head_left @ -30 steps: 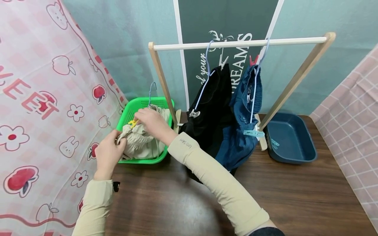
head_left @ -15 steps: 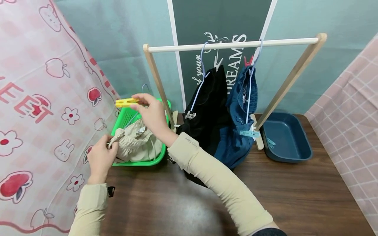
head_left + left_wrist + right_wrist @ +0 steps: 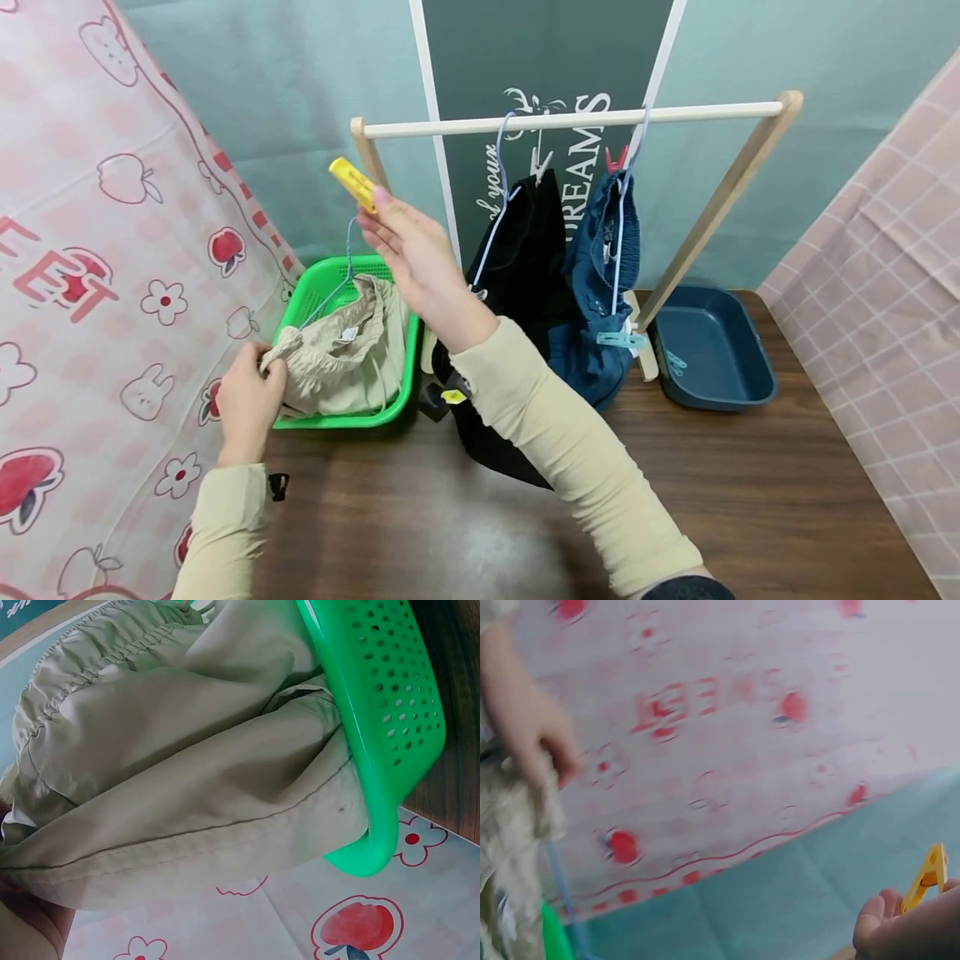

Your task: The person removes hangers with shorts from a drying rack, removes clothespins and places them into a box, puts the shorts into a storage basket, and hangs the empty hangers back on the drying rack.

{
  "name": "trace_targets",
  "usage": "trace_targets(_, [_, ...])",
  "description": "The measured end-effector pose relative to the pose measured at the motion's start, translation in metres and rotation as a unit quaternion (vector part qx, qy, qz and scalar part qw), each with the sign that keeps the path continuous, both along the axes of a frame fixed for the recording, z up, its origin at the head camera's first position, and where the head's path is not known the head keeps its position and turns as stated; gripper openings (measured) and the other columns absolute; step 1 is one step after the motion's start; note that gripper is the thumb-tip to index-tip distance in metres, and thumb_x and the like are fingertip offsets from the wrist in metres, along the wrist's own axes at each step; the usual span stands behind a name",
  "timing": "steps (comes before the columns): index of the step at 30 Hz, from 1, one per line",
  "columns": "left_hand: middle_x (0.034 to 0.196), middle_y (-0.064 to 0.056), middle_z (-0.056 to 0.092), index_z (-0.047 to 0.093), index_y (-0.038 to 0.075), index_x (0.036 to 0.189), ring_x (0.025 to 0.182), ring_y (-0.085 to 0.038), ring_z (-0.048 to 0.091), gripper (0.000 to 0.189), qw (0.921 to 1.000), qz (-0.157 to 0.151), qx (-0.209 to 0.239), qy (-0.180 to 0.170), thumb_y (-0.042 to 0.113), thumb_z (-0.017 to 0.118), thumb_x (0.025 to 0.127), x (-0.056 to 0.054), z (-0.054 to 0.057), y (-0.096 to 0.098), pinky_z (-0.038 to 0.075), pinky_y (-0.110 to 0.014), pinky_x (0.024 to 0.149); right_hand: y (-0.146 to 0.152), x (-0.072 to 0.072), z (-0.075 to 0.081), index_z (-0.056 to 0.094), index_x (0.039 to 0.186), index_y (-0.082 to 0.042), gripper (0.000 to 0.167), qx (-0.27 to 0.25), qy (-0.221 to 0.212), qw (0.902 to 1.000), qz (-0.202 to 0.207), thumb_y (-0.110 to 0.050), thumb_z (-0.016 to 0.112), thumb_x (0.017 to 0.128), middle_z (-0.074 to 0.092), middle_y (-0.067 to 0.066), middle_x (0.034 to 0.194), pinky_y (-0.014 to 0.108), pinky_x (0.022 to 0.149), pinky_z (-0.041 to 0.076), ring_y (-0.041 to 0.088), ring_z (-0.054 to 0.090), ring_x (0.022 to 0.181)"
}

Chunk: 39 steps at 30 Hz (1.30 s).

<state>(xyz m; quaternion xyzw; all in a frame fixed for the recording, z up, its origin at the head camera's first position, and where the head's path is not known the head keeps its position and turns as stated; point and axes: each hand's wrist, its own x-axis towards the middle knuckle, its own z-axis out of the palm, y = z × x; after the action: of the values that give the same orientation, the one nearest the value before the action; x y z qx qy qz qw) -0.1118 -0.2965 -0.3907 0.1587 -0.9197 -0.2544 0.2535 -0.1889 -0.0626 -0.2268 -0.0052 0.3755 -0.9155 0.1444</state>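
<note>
One yellow clothespin (image 3: 352,183), pinched in the grip of the right hand (image 3: 423,258), held up apart from the beige garment (image 3: 337,360), garment lying in green basket (image 3: 409,367), gathered edge gripped by left hand (image 3: 247,396), blue hanger (image 3: 349,254) at waist, wooden rack (image 3: 697,208) alongside.

Fruit-print cloth (image 3: 127,250), teal backdrop (image 3: 285,108), pink tile-patterned panel (image 3: 885,317)

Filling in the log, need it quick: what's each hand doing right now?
Left hand: closed, gripping the beige pants.
Right hand: holding a yellow clothespin, pinched.
</note>
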Motion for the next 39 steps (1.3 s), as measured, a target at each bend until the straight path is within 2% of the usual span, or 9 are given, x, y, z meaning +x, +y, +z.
trace_targets(4, [0.101,-0.019,0.066,0.06,0.004,0.105,0.085,-0.041,0.059,0.027,0.9997,0.015,0.007,-0.021,0.015,0.045,0.085,0.005,0.0,-0.006,0.039,-0.054,0.071,0.019,0.001,0.016,0.059,0.113,0.001,0.026,-0.088,-0.057,0.9941,-0.027,-0.017,0.057,0.095,0.058,0.006,0.093,0.031,0.107,0.04,0.016,0.054,0.09])
trace_targets(9, [0.099,-0.019,0.067,0.062,0.005,0.106,0.08,-0.039,0.059,0.029,0.9992,0.019,0.007,-0.035,0.016,0.045,0.086,0.012,0.0,-0.012,0.038,-0.05,0.068,0.048,0.001,0.033,0.056,0.099,-0.006,0.012,-0.176,-0.072,0.9792,-0.07,-0.017,0.056,0.096,0.053,0.007,0.096,0.026,0.103,0.04,0.017,0.051,0.092])
trace_targets(13, [0.095,-0.021,0.067,0.063,0.003,0.106,0.075,-0.037,0.058,0.028,0.9993,0.017,-0.004,-0.034,0.015,0.045,0.087,0.017,0.0,-0.017,0.037,-0.044,0.063,0.074,-0.001,0.046,0.059,0.103,0.0,0.015,-0.251,-0.091,0.9561,-0.12,-0.01,0.06,0.093,0.054,0.01,0.096,0.024,0.101,0.043,0.019,0.054,0.09])
trace_targets(18, [0.092,-0.021,0.067,0.063,0.001,0.104,0.072,-0.035,0.057,0.026,0.9995,0.013,-0.01,-0.029,0.013,0.047,0.087,0.021,0.0,-0.019,0.037,-0.04,0.062,0.11,-0.009,0.055,0.061,0.106,0.005,0.02,-0.339,-0.126,0.9173,-0.167,-0.005,0.064,0.089,0.056,0.014,0.094,0.022,0.1,0.045,0.022,0.055,0.082])
trace_targets(22, [0.089,-0.02,0.066,0.063,0.002,0.103,0.07,-0.033,0.056,0.026,0.9994,0.009,-0.007,-0.031,0.013,0.047,0.086,0.021,0.003,-0.018,0.036,-0.039,0.061,0.142,-0.018,0.057,0.062,0.104,0.005,0.021,-0.385,-0.156,0.891,-0.183,-0.006,0.067,0.087,0.058,0.015,0.095,0.021,0.099,0.046,0.024,0.055,0.079])
trace_targets(25, [0.088,-0.02,0.067,0.063,0.002,0.103,0.071,-0.033,0.057,0.026,0.9995,0.006,-0.005,-0.031,0.014,0.047,0.086,0.021,0.004,-0.018,0.036,-0.039,0.062,0.165,-0.024,0.057,0.062,0.103,0.005,0.022,-0.409,-0.181,0.8738,-0.192,-0.006,0.069,0.085,0.06,0.014,0.098,0.021,0.095,0.047,0.024,0.057,0.084])
trace_targets(30, [0.092,-0.021,0.068,0.063,0.001,0.104,0.078,-0.036,0.06,0.027,0.9997,-0.001,-0.004,-0.026,0.014,0.047,0.086,0.021,0.004,-0.018,0.04,-0.045,0.067,0.199,-0.027,0.054,0.06,0.102,0.0,0.022,-0.434,-0.186,0.8556,-0.211,-0.005,0.07,0.083,0.062,0.012,0.101,0.021,0.093,0.048,0.022,0.06,0.093])
trace_targets(34, [0.096,-0.021,0.068,0.062,0.003,0.106,0.082,-0.037,0.061,0.028,0.9991,-0.001,-0.001,-0.042,0.015,0.047,0.086,0.022,0.005,-0.019,0.04,-0.047,0.07,0.224,-0.028,0.047,0.058,0.102,-0.004,0.02,-0.456,-0.178,0.8444,-0.218,-0.005,0.069,0.084,0.061,0.011,0.098,0.019,0.093,0.044,0.021,0.059,0.091])
trace_targets(39, [0.097,-0.021,0.068,0.061,0.004,0.106,0.084,-0.037,0.06,0.028,0.9987,0.002,0.005,-0.051,0.016,0.046,0.086,0.022,0.007,-0.017,0.038,-0.045,0.07,0.257,-0.027,0.035,0.056,0.1,-0.009,0.02,-0.487,-0.188,0.8228,-0.226,-0.006,0.069,0.084,0.059,0.009,0.094,0.017,0.091,0.042,0.018,0.059,0.092])
